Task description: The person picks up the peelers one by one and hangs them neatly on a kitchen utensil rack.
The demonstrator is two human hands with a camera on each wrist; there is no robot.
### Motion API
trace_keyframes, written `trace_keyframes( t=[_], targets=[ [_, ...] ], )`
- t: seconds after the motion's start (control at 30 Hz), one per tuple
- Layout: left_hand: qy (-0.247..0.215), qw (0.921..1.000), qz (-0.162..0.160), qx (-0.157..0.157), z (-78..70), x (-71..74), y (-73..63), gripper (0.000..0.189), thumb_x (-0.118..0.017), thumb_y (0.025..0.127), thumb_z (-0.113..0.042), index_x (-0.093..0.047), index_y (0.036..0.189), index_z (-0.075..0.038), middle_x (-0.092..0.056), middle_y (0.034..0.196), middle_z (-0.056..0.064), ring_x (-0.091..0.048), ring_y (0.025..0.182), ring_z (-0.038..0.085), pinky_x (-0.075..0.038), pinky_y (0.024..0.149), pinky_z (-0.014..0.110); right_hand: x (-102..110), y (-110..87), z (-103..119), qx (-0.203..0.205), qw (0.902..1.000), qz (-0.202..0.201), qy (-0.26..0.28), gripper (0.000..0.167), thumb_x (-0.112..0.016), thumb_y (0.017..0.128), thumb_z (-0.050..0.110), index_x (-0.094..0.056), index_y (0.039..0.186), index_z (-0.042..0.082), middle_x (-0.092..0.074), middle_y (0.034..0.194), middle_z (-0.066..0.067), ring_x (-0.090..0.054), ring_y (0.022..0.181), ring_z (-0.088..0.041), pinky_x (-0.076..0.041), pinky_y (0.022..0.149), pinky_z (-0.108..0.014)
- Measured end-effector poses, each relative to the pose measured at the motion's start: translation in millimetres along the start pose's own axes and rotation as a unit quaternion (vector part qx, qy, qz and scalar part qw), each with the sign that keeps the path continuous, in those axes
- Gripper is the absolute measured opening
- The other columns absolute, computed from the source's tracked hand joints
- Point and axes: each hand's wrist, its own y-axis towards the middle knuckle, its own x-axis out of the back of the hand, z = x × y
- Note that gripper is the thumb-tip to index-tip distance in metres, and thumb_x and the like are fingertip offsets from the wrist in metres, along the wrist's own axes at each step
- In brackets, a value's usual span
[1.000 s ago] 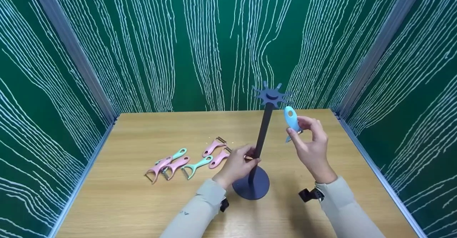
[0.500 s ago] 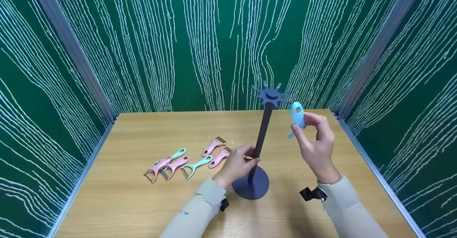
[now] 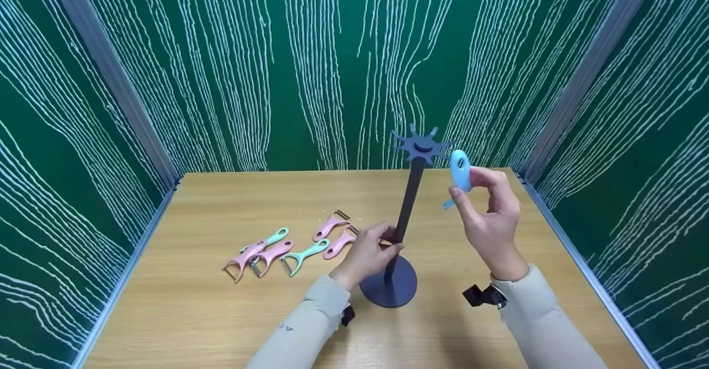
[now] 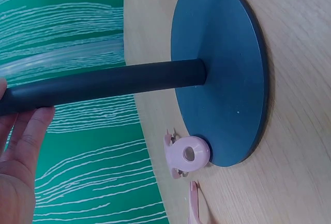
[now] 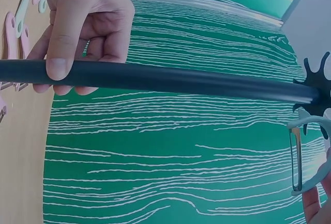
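My left hand (image 3: 368, 255) grips the dark post (image 3: 409, 203) of an upright stand, thumb on one side and fingers on the other. The stand has a round base (image 4: 222, 74) and a star-shaped top of curved hooks (image 3: 422, 146). My right hand (image 3: 493, 219) pinches a light blue peeler (image 3: 460, 170) between thumb and fingers. Its handle points up, with the hanging hole close beside a hook at the right of the top. In the right wrist view the metal blade (image 5: 297, 159) of this peeler faces the camera, below the hooks.
Left of the stand several peelers lie on the wooden table (image 3: 194, 313): pink ones (image 3: 331, 225), and mint green ones (image 3: 304, 257). One pink peeler (image 4: 189, 154) lies right by the base. Green walls with white wavy lines (image 3: 221, 70) enclose the table's back and sides.
My right hand has moved slightly right and up with the blue peeler, whose handle now stands more upright beside the hooks. The left hand has stayed on the post.
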Motion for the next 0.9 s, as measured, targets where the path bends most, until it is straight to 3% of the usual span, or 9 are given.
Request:
trace_keyframes(
  t=[0.37, 0.6, 0.8, 0.9],
  targets=[
    [-0.002, 0.9998, 0.005, 0.017, -1.6, 1.5, -2.4, 0.014, -0.073, 0.104, -0.007, -0.073, 0.118, -0.008, -0.078, 0.115, 0.011, -0.076, 0.107, 0.016, -0.064, 0.09, 0.024, -8.1, -4.2, -6.6, -0.014, 0.999, 0.038, -0.021, 0.044, -0.079, 0.082, -0.023, -0.066, 0.123, -0.014, -0.065, 0.12, 0.018, -0.064, 0.105, -0.003, -0.054, 0.098, -0.02],
    [-0.002, 0.9998, 0.008, 0.018, -1.6, 2.4, -1.8, 0.014, -0.072, 0.104, -0.007, -0.073, 0.118, -0.009, -0.077, 0.117, 0.015, -0.076, 0.108, 0.016, -0.064, 0.091, 0.025, -13.2, -5.5, -8.1, -0.023, 0.9989, 0.038, -0.012, 0.045, -0.08, 0.082, -0.022, -0.065, 0.123, -0.013, -0.069, 0.113, 0.008, -0.065, 0.101, -0.005, -0.055, 0.096, -0.019],
    [-0.012, 0.9997, 0.014, 0.017, 0.7, 2.0, -1.1, 0.015, -0.071, 0.104, -0.006, -0.072, 0.12, -0.006, -0.077, 0.118, 0.021, -0.076, 0.108, 0.018, -0.064, 0.092, 0.025, -15.9, -5.5, -4.1, -0.035, 0.9985, 0.038, -0.017, 0.047, -0.082, 0.079, -0.023, -0.065, 0.122, -0.012, -0.07, 0.109, 0.007, -0.066, 0.1, -0.004, -0.054, 0.094, -0.019],
    [-0.009, 0.9996, 0.017, 0.019, 1.2, 2.7, -0.6, 0.019, -0.072, 0.104, -0.008, -0.072, 0.123, -0.005, -0.078, 0.118, 0.019, -0.076, 0.109, 0.018, -0.063, 0.093, 0.025, -16.1, -6.5, -2.7, -0.038, 0.9983, 0.039, -0.022, 0.05, -0.084, 0.078, -0.021, -0.066, 0.123, -0.012, -0.071, 0.109, 0.006, -0.066, 0.1, -0.004, -0.054, 0.094, -0.019]
  ],
)
